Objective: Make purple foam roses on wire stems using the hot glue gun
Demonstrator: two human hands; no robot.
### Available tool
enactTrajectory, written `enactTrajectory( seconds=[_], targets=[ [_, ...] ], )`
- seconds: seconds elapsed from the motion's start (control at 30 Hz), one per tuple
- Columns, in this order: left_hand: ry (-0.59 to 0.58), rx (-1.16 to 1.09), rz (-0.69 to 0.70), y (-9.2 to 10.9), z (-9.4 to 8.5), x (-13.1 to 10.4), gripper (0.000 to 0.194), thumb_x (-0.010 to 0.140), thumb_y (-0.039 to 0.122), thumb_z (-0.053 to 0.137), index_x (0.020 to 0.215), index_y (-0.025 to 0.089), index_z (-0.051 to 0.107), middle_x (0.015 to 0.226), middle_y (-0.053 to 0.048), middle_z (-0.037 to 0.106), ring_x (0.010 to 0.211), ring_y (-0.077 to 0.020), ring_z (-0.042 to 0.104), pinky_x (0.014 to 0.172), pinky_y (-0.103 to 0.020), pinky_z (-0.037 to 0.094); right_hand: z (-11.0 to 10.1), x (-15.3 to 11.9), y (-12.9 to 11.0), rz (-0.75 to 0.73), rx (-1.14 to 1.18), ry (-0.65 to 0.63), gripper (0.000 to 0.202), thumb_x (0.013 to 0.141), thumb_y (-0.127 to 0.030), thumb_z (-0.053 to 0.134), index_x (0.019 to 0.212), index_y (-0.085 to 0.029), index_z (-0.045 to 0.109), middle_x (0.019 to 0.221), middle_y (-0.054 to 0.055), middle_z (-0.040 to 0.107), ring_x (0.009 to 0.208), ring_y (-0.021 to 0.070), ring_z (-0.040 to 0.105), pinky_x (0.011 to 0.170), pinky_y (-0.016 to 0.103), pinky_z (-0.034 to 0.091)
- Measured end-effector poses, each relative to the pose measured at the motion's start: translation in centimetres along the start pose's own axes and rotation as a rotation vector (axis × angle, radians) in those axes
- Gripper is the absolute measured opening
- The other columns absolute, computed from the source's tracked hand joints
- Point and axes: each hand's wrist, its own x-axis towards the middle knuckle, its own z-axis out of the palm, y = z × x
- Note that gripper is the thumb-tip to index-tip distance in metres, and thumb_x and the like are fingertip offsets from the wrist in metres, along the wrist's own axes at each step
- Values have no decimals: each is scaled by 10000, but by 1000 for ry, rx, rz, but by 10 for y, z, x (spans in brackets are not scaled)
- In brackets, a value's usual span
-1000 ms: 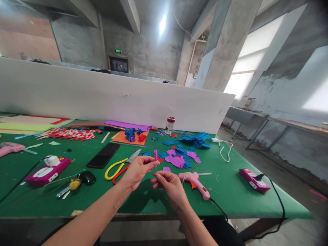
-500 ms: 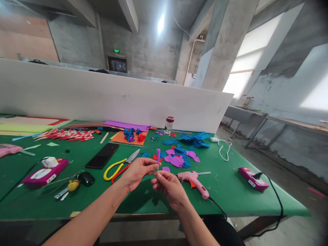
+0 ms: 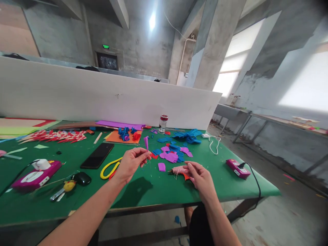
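A small rolled purple paper piece (image 3: 146,142) stands upright in the pinched fingers of my left hand (image 3: 132,162), above the green table. My right hand (image 3: 200,176) is over the pink glue gun (image 3: 179,169), covering its handle; whether the fingers grip it is unclear. Between my hands a purple paper square (image 3: 161,167) lies flat. Beyond them are cut purple petals (image 3: 171,157) and blue pieces (image 3: 175,147). Scissors with a yellow handle (image 3: 109,169) lie partly hidden behind my left hand.
A black phone (image 3: 97,155), a magenta power strip (image 3: 37,175) and a computer mouse (image 3: 82,178) are at the left. Blue and red paper flowers (image 3: 124,134) rest on orange paper. Farther back stands a glass jar (image 3: 163,124). Another power strip (image 3: 237,168) sits at the right.
My right hand has parted from my left and moved right to the glue gun. The rolled purple piece stays in my left hand. The view has shifted to the right.
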Motion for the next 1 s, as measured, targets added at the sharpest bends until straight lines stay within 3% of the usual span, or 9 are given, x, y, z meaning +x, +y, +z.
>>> enactTrajectory(
  seconds=[0.1, 0.2, 0.3, 0.4, 0.5, 0.6, 0.8, 1.0],
  targets=[
    [18, 51, 54, 1, 0, 1, 253, 711, 404, 721, 738, 154, 688, 669, -26, 649, 525, -100, 493, 453, -213, 378, -28, -10, 3, -11, -156, 63, 475, 694, -575, 680, 922, -162, 725, 803, 91, 739, 655, 215, 653, 516, 276, 479],
    [14, 25, 50, 2, 3, 1, 243, 713, 396, 720, 768, 162, 685, 662, -8, 629, 489, -91, 486, 420, -214, 375, -43, -13, 6, -83, -362, 84, 399, 731, -556, 647, 853, -188, 742, 754, 62, 739, 669, 219, 657, 588, 286, 475],
    [-1, -20, 23, 5, 7, -6, 242, 710, 378, 726, 799, 157, 686, 646, -6, 610, 493, -97, 502, 410, -212, 382, -52, -7, 17, -159, -492, 216, 398, 789, -562, 574, 854, -206, 742, 788, 64, 749, 741, 235, 674, 693, 304, 472],
    [23, -29, -11, 10, 10, -24, 249, 683, 348, 748, 819, 145, 698, 584, -8, 598, 521, -115, 522, 440, -219, 413, -62, 7, 40, -220, -462, 423, 484, 828, -597, 491, 920, -184, 725, 857, 99, 748, 832, 254, 677, 770, 330, 466],
    [73, -7, -38, 14, 12, -47, 251, 690, 362, 740, 805, 143, 702, 560, -13, 599, 510, -119, 517, 447, -229, 420, -72, 19, 63, -171, -250, 516, 576, 819, -646, 462, 932, -138, 709, 820, 121, 741, 788, 243, 676, 738, 334, 493],
    [88, 38, -58, 14, 13, -65, 260, 698, 388, 729, 811, 155, 702, 556, -4, 588, 499, -118, 512, 443, -229, 416, -78, 25, 73, -113, -70, 470, 605, 794, -669, 484, 916, -119, 705, 792, 116, 738, 732, 220, 671, 697, 323, 513],
    [94, 152, -86, -5, 7, -75, 255, 734, 393, 696, 862, 172, 702, 551, 15, 557, 497, -107, 486, 453, -216, 406, -86, 31, 73, -10, -51, 233, 581, 759, -660, 556, 843, -112, 730, 741, 106, 735, 671, 201, 659, 666, 309, 511],
    [203, 203, 115, -44, -9, -79, 189, 787, 359, 639, 825, 181, 690, 663, -1, 587, 546, -106, 507, 524, -223, 425, -90, 39, 81, -21, 26, 268, 615, 777, -678, 505, 842, -105, 718, 708, 93, 718, 623, 173, 632, 632, 290, 487]
  ],
)
